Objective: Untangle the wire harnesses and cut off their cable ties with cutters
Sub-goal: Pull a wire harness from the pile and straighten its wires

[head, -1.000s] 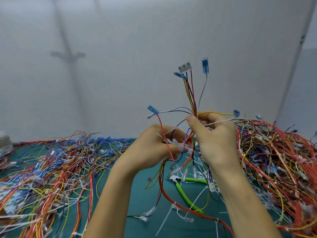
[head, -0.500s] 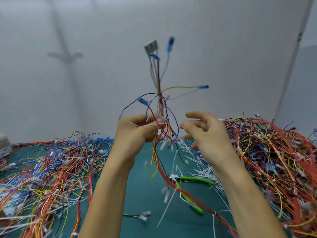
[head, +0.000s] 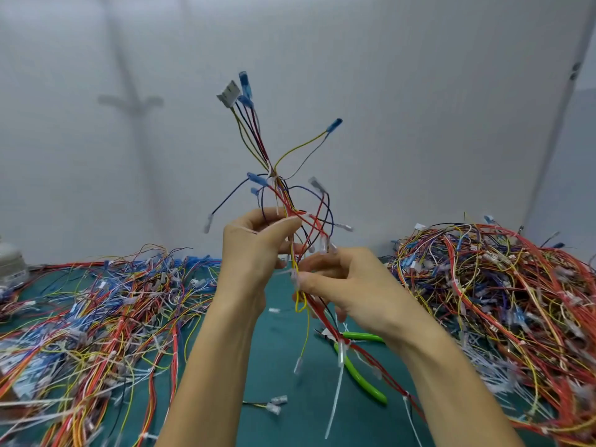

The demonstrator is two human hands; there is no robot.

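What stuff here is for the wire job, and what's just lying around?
For the job:
- wire harness, gripped by the left hand and pinched by the right hand
- green cutters, on the table, untouched
- left pile and right pile of tangled wires

Just lying about:
- white object at the far left edge
- short wire scrap
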